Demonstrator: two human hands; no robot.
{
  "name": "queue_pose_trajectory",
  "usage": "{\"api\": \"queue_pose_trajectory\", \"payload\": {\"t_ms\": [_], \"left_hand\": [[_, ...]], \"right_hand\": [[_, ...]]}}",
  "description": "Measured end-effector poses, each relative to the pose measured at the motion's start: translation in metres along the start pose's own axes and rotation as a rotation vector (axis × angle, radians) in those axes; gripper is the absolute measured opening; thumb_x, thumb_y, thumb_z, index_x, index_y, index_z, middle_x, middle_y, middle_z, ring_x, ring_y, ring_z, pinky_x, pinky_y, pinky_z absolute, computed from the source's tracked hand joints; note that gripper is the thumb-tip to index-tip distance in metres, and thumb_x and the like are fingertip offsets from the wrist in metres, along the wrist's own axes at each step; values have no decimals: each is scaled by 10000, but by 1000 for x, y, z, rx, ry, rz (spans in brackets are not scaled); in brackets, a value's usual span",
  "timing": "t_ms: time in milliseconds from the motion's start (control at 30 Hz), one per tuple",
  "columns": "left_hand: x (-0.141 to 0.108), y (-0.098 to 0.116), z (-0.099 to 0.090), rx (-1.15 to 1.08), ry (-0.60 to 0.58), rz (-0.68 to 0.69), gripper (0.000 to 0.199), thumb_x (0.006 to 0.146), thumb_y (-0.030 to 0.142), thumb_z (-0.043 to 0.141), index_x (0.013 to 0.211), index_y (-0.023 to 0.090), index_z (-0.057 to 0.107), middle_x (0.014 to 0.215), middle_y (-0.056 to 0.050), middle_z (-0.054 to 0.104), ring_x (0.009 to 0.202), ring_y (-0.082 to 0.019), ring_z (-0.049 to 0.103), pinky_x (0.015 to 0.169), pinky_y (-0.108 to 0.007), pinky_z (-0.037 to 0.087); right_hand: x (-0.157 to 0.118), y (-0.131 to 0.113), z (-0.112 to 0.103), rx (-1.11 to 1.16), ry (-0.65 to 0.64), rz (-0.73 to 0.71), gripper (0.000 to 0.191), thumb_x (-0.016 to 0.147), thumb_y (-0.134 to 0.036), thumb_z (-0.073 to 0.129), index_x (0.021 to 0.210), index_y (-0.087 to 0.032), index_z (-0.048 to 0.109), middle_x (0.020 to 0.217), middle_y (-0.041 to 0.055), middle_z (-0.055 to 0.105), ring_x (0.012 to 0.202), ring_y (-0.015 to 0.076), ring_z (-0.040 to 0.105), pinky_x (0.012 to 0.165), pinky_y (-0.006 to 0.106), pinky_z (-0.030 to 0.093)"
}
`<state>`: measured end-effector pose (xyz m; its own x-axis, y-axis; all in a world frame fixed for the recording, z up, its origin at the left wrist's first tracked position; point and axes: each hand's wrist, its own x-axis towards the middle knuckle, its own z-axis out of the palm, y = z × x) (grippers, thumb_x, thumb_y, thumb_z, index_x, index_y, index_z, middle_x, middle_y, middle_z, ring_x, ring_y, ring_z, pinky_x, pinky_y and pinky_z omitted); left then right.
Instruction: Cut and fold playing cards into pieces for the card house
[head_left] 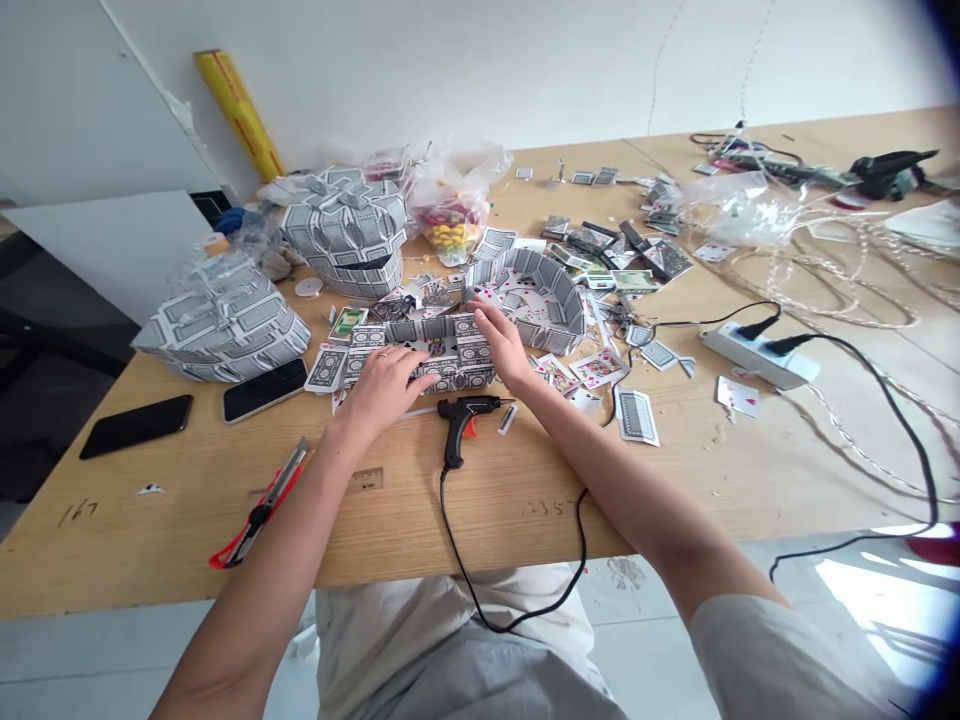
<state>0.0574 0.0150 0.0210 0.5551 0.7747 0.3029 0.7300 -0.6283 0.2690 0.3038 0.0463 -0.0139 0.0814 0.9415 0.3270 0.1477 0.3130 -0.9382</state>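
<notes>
A low box built of playing cards (474,352) lies in the middle of the table. My left hand (384,385) rests on its left part, fingers apart. On its right end lies my right hand (501,345), the fingers stretched forward and the palm against the side. Both hands touch the box. Just in front of it is a black glue gun (459,428) with an orange trigger, its nozzle toward the right. Behind and to the right, a rounded card tray (559,290) stands with cards inside.
Two woven card baskets (345,230) stand at the left. Two phones (136,426) and a red cutter (259,515) lie nearer. A power strip (761,355) with black cables is at the right. Loose cards (637,416) and plastic bags (457,200) surround the work.
</notes>
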Motion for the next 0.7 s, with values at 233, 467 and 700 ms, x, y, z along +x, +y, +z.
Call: {"api": "queue_pose_trajectory", "payload": {"t_ms": [233, 467, 700], "left_hand": [[5, 0, 0, -67, 1, 4, 291, 1046, 442, 685, 1179, 201, 779, 1178, -115, 816, 1136, -305, 733, 1051, -456, 546], [6, 3, 3, -145, 39, -45, 258, 1013, 450, 726, 1130, 231, 799, 1138, -91, 832, 1106, -293, 751, 1033, -447, 564], [6, 9, 0, -234, 41, -161, 213, 961, 403, 788, 1102, 244, 797, 1139, -69, 833, 1089, -288, 758, 1026, -436, 575]], "right_hand": [[-1, 7, 5, -48, -54, 0, 749, 946, -879, 528, 1294, -269, 786, 1692, 114, 537, 1623, 309, 414, 1357, 479, 247], [0, 15, 2, -172, -126, -46, 599, 1015, -753, 540, 1246, -257, 783, 1690, 138, 503, 1607, 321, 416, 1348, 504, 248], [0, 15, 0, -265, -175, -73, 324, 1018, -446, 623, 1249, -276, 774, 1642, 127, 532, 1596, 325, 407, 1340, 554, 239]]}}
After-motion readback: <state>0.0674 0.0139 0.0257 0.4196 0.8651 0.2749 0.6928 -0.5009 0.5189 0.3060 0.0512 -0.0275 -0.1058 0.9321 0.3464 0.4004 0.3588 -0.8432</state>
